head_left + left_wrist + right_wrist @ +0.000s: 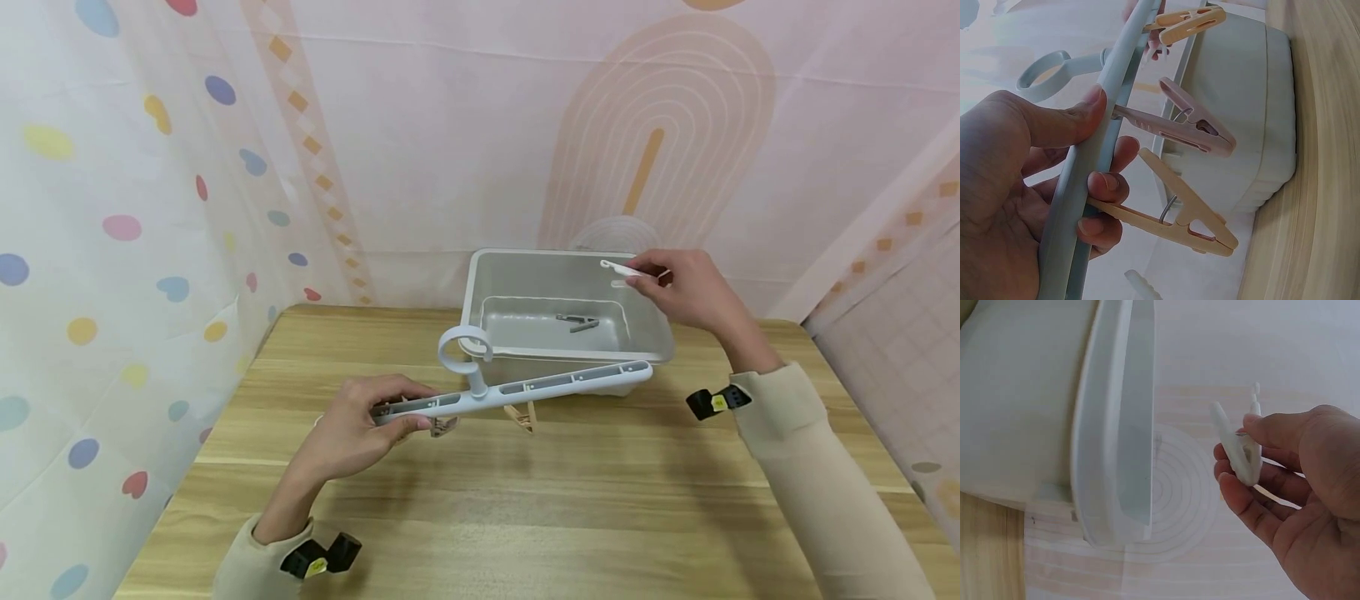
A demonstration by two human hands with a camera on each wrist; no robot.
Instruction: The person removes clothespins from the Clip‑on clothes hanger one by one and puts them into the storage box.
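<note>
My left hand (352, 429) grips one end of a pale blue-grey clip hanger (555, 386), thumb on one side of its bar and fingers curled round the other. A ring-shaped hook (445, 350) rises from the bar's middle. Beneath the bar hang a peach clothespin (1204, 232) by my fingers, a dusty pink clothespin (1210, 139) and another peach clothespin (1191, 27) farther along. Above the far right of a grey plastic bin (474, 287), my right hand (693, 287) pinches a white clothespin (1238, 450) between thumb and fingers. A grey clothespin (577, 322) lies on the bin's floor.
The bin stands on a wood-grain table (525, 517) near its back edge, and the hanger's right end overlaps the bin's front in the head view. Patterned curtains (420, 142) enclose the table at the back and both sides.
</note>
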